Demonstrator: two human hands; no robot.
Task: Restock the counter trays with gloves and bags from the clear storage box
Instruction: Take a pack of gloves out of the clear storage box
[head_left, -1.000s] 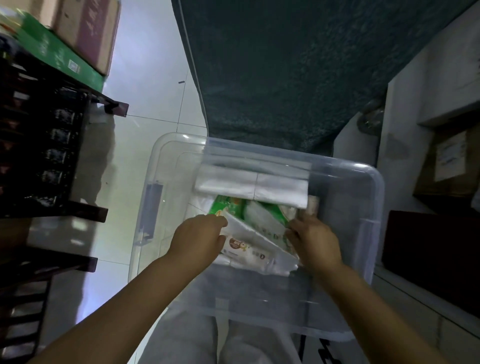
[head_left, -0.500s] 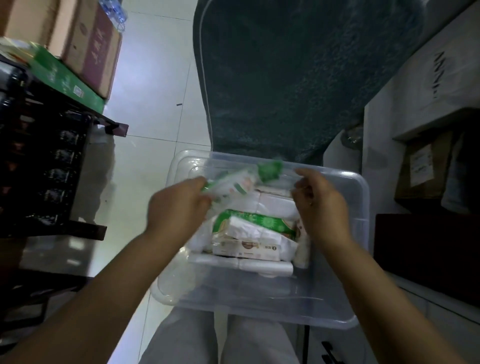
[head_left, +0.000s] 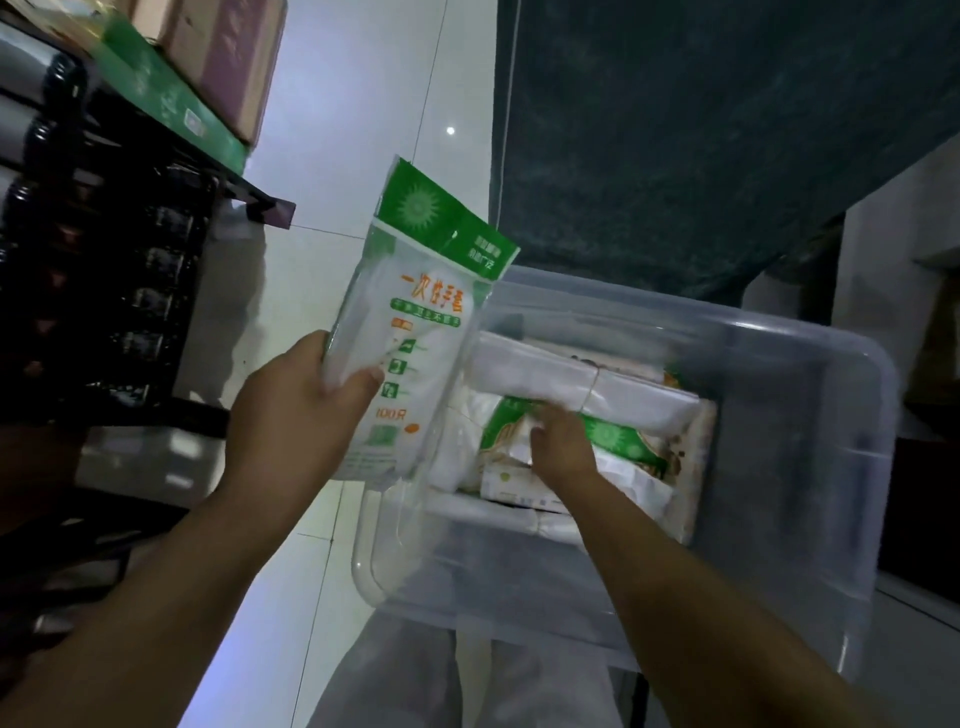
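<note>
While in left hand (head_left: 291, 410), glove pack (head_left: 415, 332) (aloft)

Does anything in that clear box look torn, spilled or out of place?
Nothing looks torn or spilled. The packs in the clear box lie jumbled at odd angles, where the right hand reaches in. The left hand holds one glove pack intact.

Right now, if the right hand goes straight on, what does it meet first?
Likely the green-and-white packet in the clear box: the right hand points down at it, seemingly touching it. The white bag bundle lies just beyond; depth is unclear.
</note>
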